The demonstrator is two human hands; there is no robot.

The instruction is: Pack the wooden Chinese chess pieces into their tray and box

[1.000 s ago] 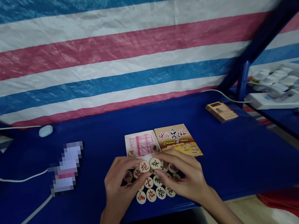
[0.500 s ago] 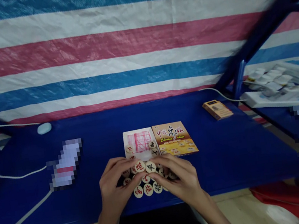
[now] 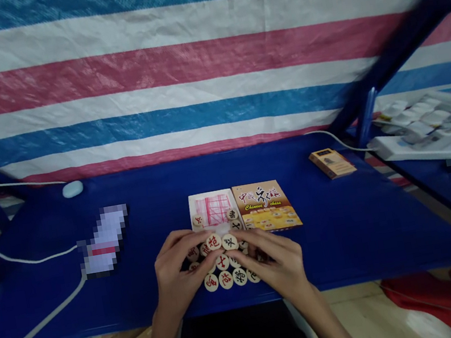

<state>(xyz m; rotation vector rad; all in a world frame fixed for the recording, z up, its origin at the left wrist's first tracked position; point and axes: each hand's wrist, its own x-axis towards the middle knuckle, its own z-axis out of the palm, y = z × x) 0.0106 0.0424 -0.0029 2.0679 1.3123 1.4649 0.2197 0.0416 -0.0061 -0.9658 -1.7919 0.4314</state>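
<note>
Between thumb and fingers, my left hand [image 3: 183, 265] grips a Chinese chess piece [image 3: 213, 242] marked in red. My right hand [image 3: 274, 253] pinches a second piece, black-marked [image 3: 229, 242], right beside the first. Both are raised over rows of round pieces on the blue table. In the nearest row are a red-marked piece [image 3: 211, 282] and a black-marked piece [image 3: 239, 277]. Beyond my fingers sits the open white box [image 3: 190, 205], holding a red-lined sheet and a few pieces. Its printed lid [image 3: 267, 205] lies just to the right. My hands hide part of the rows.
A pixelated phone-like item [image 3: 105, 241] with a cable lies on the left of the blue table [image 3: 349, 235]. Behind it is a white oval item [image 3: 72, 189]. A small brown carton [image 3: 332, 163] stands at the back right, near a loaded white power strip [image 3: 412, 146].
The whole view has shifted slightly, so everything sits a little higher and further right. Both hands keep the same two pieces in the same grip.
</note>
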